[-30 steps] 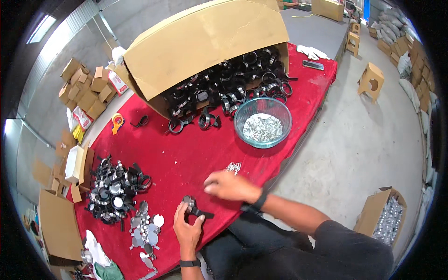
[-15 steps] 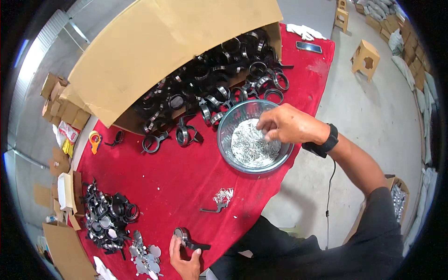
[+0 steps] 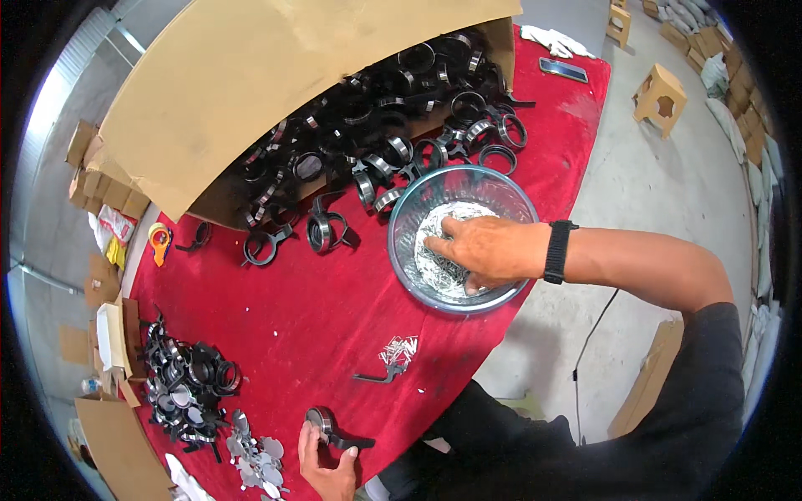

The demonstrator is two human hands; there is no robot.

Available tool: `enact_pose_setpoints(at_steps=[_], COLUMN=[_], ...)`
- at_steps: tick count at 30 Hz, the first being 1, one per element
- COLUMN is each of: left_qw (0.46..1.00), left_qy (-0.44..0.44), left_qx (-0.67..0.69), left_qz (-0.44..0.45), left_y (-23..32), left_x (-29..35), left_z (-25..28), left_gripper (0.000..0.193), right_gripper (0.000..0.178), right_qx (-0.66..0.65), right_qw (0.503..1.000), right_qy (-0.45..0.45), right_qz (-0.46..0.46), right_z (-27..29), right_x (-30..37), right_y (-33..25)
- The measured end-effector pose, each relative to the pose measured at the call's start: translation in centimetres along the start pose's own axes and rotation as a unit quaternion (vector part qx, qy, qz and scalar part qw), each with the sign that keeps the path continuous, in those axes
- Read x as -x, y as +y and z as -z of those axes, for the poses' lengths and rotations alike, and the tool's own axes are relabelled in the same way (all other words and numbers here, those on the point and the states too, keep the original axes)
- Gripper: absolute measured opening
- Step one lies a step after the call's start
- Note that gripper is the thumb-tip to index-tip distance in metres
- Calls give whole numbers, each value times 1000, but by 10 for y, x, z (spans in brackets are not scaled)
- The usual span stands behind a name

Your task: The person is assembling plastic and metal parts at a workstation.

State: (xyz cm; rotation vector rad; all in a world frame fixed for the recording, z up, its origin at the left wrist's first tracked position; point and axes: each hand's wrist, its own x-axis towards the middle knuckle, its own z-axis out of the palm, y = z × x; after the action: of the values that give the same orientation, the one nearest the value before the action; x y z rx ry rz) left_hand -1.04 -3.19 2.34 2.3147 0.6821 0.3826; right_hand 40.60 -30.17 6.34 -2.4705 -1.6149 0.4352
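My right hand (image 3: 493, 250) is inside a clear bowl (image 3: 405, 275), palm down, fingers spread over small silvery pins (image 3: 434, 267) heaped there. Whether any pin is between the fingertips is hidden. At the table's near edge, my left hand (image 3: 330, 476) holds a black ring-shaped part with a metal band and a short handle (image 3: 320, 422). Its fingers rest along the ring and its thumb presses by the handle. Between the hands lie a small pile of pins (image 3: 398, 349) and a loose dark handle piece (image 3: 384, 376).
A large cardboard box (image 3: 284, 58) on the red cloth (image 3: 292, 309) spills black ring parts. At left are a heap of ring parts (image 3: 188, 376), flat grey discs (image 3: 259, 459) and an orange tape dispenser (image 3: 159, 242). A phone (image 3: 564, 69) and white gloves (image 3: 555, 40) lie at far right.
My right hand has gone down among the pins, its fingers now spread instead of bunched above them. The left hand stays on the ring part. The view has shifted slightly.
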Motion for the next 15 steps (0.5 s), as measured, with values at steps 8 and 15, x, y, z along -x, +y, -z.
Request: enact_pose_setpoints(at_steps=[8,15], left_qw=[999,999], left_qy=[27,37], left_qx=[23,17], left_qz=[0,-15], left_y=[-22,-25], left_x=[0,4], left_z=[-9,-8], left_gripper=[79,79], right_gripper=[43,22], right_qx=[-20,-57], right_qw=[997,990], right_qy=[32,79], right_qz=[70,106], right_z=[-23,-25], right_x=[-1,-8], right_y=[21,17])
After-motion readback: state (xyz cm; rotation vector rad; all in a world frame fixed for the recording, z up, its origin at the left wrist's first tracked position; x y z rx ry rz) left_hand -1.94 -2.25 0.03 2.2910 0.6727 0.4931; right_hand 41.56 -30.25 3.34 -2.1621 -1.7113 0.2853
